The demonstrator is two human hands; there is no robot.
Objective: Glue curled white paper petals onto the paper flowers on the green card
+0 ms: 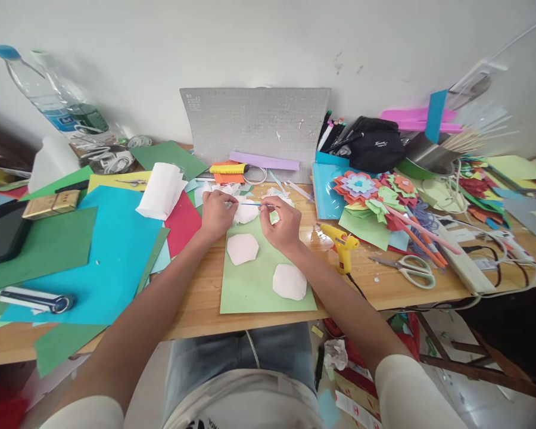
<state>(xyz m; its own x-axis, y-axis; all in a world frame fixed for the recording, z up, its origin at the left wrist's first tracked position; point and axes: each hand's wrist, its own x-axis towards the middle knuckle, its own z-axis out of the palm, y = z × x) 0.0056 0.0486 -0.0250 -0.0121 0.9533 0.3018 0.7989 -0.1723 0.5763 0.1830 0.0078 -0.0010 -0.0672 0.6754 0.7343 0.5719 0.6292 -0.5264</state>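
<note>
A thin blue stick (251,204) runs level between my two hands, above the far part of a light green paper sheet (250,293). My right hand (282,225) pinches it between thumb and fingertips. At its left end, my left hand (218,215) has its fingertips pressed together. Whatever they hold is too small to make out. Two pale pinkish-white paper pieces with cut corners, one on the left (242,249) and one on the right (290,282), lie on the green sheet. White paper scraps (245,213) lie behind the hands.
To the right are a yellow glue gun (342,244), scissors (411,269) and layered paper flowers (361,185). On the left, a stapler (36,299) lies on blue paper (116,238) near a white paper roll (161,192). A grey cutting mat (256,125) leans on the wall.
</note>
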